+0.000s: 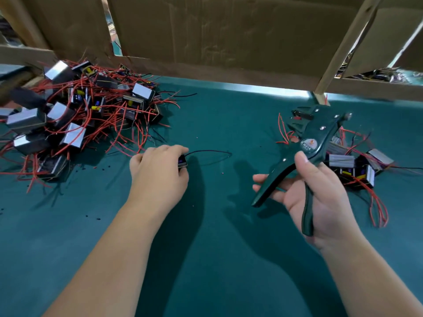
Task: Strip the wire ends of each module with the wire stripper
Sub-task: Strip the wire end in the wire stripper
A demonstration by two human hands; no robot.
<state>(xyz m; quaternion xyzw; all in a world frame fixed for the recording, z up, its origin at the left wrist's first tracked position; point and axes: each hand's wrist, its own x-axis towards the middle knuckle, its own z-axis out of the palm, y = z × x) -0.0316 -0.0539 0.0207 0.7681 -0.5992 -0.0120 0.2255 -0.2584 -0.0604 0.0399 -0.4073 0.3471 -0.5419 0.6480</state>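
Head view. The left hand (158, 170) lay knuckles-up on the dark green table mat (206, 248), its fingers curled over a small black box-shaped module (182, 161) with a blue end face, gripping it against the mat. A thin black wire (210, 151) ran from the module in a flat loop to the right across the mat. The right hand (320, 197), palm up and raised above the mat, held a black pistol-grip wire stripper (317, 138) with a round orange-and-white label; the thumb pressed on the body near the pivot, one handle lay across the palm and the other across the fingers, so that the handles stood spread apart. The head of the tool pointed up and away from the person; whether its jaws held anything could not be told. At far left sat a large pile of modules (68, 110), black blocks with silver metal faces tangled in red wires. A smaller group of modules (352, 165) with red wires lay just behind the right hand. Small dark bits of insulation (97, 167) dotted the mat beside the pile. Brown cardboard panels (217, 35) and a pale wooden post (338, 56) closed the rear of the bench.
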